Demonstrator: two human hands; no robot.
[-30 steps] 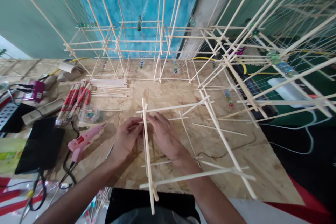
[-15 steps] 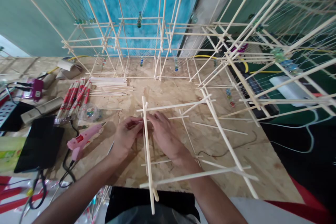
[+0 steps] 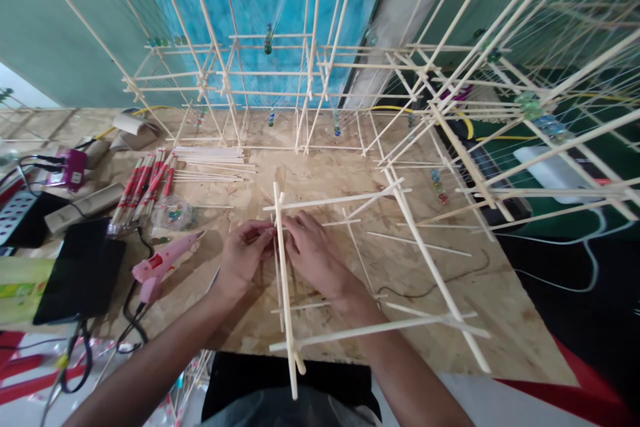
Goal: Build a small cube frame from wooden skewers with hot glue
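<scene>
A box-shaped frame of thin wooden sticks (image 3: 286, 293) stands on the board in front of me. My left hand (image 3: 244, 255) is at its far left corner, thumb and fingers pinched together. From inside the frame, my right hand (image 3: 316, 255) reaches to the same corner with bent fingers, close to the left fingertips. Both seem to grip the lower part of that corner joint; the near upright bar and the fingers partly hide the exact hold. A pink glue gun (image 3: 159, 268) lies left of my left hand, its nozzle pointing towards the far right.
Red-wrapped bundles of sticks (image 3: 145, 183), loose sticks (image 3: 215, 170) and a clear bag of marbles (image 3: 173, 213) lie at the left. A black flat device (image 3: 83, 273) is beside the cables. Behind rises a large stick lattice (image 3: 313, 47) with strings and hanging marbles (image 3: 269, 40).
The view has shifted slightly, so things at the left appear a little further right. Both hands stay at the same corner, with only small finger movement.
</scene>
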